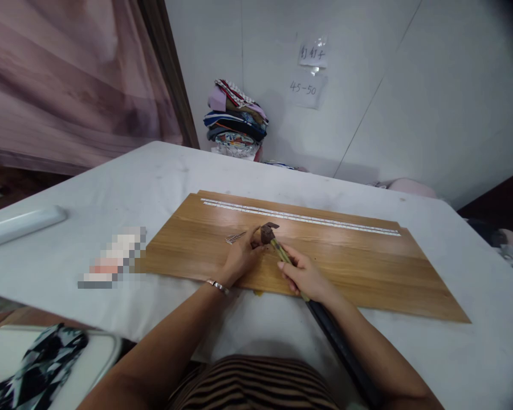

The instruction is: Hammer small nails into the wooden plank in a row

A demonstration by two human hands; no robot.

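My right hand (301, 272) is wrapped round the yellow-green upper handle of a claw hammer (333, 336), whose lower grip is black. Its rusty brown head is raised over the wooden board (363, 267), close to the fingers of my left hand (241, 255). Those left fingers are closed together low at the board; the hammer head partly covers them, and what they pinch, if anything, is hidden. A small pile of nails (234, 237) lies on the board just left of my left hand. Two white measuring strips (299, 217) run along the board's far side.
The board lies on a table with a white cloth (154, 171). To the left are a blurred-out flat item (115, 256) and a white rounded object (25, 225). Folded clothes (237, 122) are stacked behind the table. A chair with patterned fabric (47, 359) stands at lower left.
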